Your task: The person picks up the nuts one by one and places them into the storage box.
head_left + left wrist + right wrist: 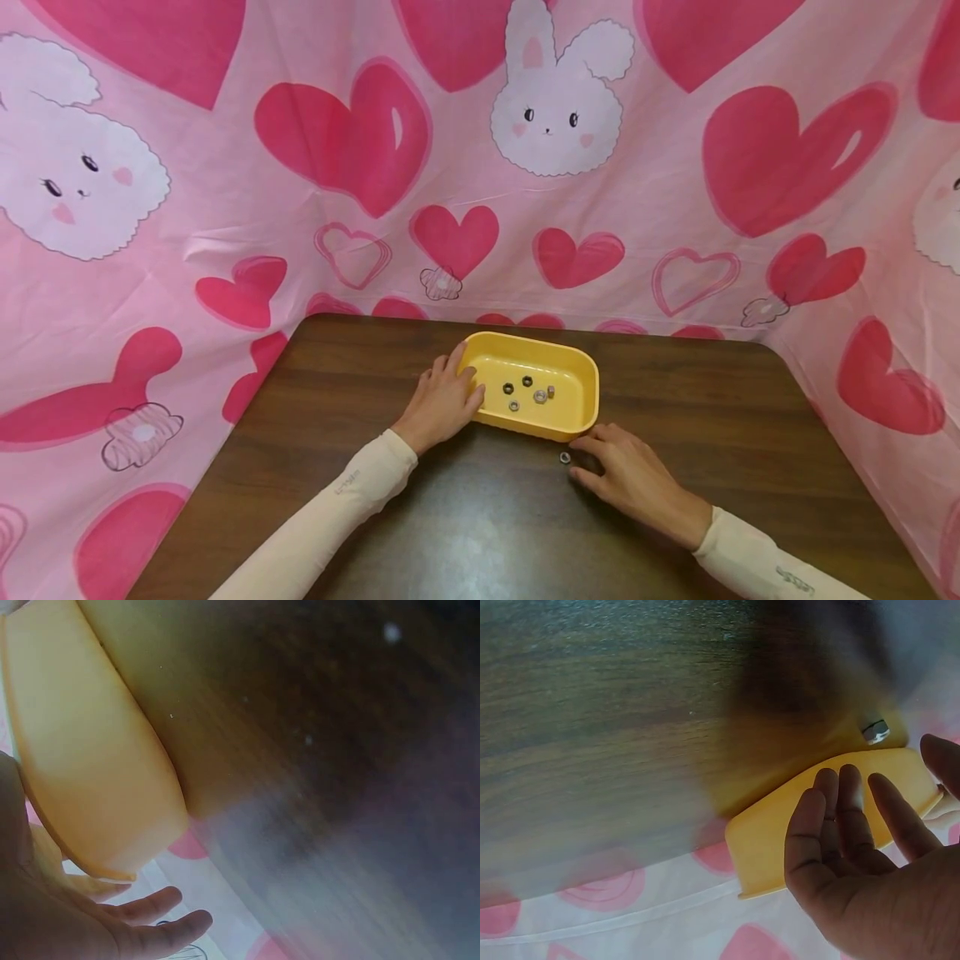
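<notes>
A yellow tray (530, 343) stands near the back of the table. My left hand (441, 402) holds its left end, fingers over the rim; in the left wrist view the outer fingers (161, 934) stick out past the tray's end. At the tray's near right corner is my right hand (637, 473), thumb and forefinger spread apart with nothing between the tips in its grasp. A silver hex nut (565, 457) lies on the table just by those fingertips, close to the tray wall. Inside the tray are several nuts, some dark (508, 388), some silver (540, 397).
The dark wood table (465, 517) reaches back to a pink cloth (480, 183) printed with hearts and rabbits, which hangs behind and along both sides. Light sleeves (330, 508) cover both forearms.
</notes>
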Motion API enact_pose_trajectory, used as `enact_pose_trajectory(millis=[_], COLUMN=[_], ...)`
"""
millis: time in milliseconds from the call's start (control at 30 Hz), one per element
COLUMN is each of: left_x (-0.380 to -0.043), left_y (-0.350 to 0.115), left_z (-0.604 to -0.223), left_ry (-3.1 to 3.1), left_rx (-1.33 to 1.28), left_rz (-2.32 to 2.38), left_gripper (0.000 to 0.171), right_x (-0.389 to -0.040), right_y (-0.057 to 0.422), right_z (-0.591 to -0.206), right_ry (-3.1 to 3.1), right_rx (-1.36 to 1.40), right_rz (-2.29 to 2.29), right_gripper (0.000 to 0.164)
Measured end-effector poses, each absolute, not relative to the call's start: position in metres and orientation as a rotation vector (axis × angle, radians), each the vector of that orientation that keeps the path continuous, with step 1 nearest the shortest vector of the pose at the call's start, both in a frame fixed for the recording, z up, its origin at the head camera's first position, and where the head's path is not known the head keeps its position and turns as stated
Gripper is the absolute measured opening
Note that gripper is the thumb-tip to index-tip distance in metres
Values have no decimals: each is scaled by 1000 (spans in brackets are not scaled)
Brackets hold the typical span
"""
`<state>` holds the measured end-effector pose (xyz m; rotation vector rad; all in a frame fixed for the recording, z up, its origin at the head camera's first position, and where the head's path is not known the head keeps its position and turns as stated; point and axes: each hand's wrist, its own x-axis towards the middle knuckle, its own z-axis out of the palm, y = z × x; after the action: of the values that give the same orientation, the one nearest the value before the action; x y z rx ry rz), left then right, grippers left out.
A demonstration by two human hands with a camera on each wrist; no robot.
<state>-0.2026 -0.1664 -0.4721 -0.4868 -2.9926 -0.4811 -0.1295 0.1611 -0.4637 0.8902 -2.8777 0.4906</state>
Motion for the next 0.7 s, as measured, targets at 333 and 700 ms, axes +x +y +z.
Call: enact_pose_trajectory(millis=[333,700], left_x=[-202,-203], left_y=[-166,-166], left_z=[-473,-474], left_ry=[-3006,-2979], left_rx=[-489,-496], left_rz=[-486,-466], left_gripper=[56,54], right_x=[-128,-131], right_y=[154,148], right_z=[-469,-474], right_ry=[-2862,-2835], right_rx=[887,909], right_rz=[429,430], right_gripper=[32,29])
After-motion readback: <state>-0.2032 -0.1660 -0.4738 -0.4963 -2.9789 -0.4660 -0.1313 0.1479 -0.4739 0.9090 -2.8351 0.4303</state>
